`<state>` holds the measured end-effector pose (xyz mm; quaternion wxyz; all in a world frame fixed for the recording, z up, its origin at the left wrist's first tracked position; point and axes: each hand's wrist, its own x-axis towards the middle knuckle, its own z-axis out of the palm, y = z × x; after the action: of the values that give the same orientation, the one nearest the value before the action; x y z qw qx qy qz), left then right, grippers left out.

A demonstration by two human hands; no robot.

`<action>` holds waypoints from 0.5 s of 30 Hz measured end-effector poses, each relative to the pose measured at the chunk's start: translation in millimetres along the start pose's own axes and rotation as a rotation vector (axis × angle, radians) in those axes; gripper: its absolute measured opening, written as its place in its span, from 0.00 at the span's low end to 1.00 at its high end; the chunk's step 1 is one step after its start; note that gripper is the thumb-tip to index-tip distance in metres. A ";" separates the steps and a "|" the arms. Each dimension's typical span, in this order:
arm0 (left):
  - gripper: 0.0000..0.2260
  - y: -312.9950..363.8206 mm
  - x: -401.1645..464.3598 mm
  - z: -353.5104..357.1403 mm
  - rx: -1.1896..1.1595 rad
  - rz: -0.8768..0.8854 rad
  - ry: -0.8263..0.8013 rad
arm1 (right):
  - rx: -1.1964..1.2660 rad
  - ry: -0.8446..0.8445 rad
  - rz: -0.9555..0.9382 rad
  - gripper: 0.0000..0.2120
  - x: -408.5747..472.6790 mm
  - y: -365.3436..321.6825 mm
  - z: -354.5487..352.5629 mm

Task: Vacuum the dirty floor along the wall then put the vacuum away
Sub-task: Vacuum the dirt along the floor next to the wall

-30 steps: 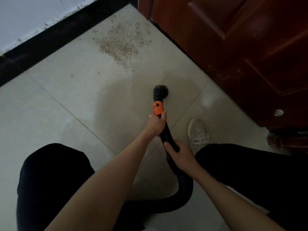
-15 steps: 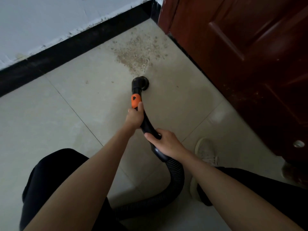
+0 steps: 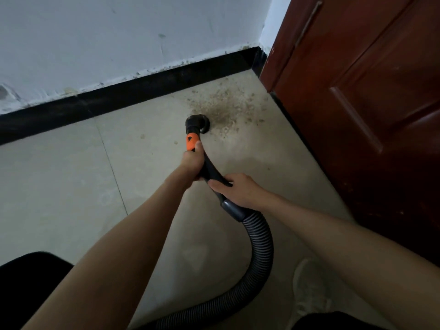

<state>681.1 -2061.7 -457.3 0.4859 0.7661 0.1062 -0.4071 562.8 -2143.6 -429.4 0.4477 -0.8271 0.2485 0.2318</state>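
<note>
A black vacuum nozzle (image 3: 197,123) with an orange collar (image 3: 192,142) rests on the pale tiled floor, its mouth at the left edge of a patch of brown dirt (image 3: 226,108) in the corner. My left hand (image 3: 192,163) grips the wand just below the orange collar. My right hand (image 3: 234,189) grips the curved black handle further back, where the ribbed grey hose (image 3: 260,248) begins. The hose loops down and leaves the frame at the bottom. The vacuum's body is out of sight.
A white wall with a black skirting board (image 3: 119,101) runs along the back. A dark red wooden door (image 3: 369,115) closes off the right side. My white shoe (image 3: 309,294) and dark trouser legs sit at the bottom edge.
The nozzle has slid forward across the tile and now reaches the dirt patch. Both hands moved with it, and the view has tilted up towards the wall.
</note>
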 end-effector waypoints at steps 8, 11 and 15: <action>0.28 29.0 35.2 6.0 -0.087 0.010 0.196 | -0.033 -0.096 -0.171 0.22 60.1 -0.9 -35.0; 0.28 39.0 45.6 6.9 -0.135 0.017 0.256 | -0.036 -0.143 -0.218 0.21 82.9 -1.1 -44.6; 0.20 48.5 48.8 11.7 -0.225 -0.008 0.312 | -0.025 -0.183 -0.283 0.21 106.8 -5.3 -54.0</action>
<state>733.6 -2107.3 -463.2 0.5444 0.7603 0.2280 -0.2711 656.9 -2209.0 -464.2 0.4861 -0.8349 0.0850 0.2439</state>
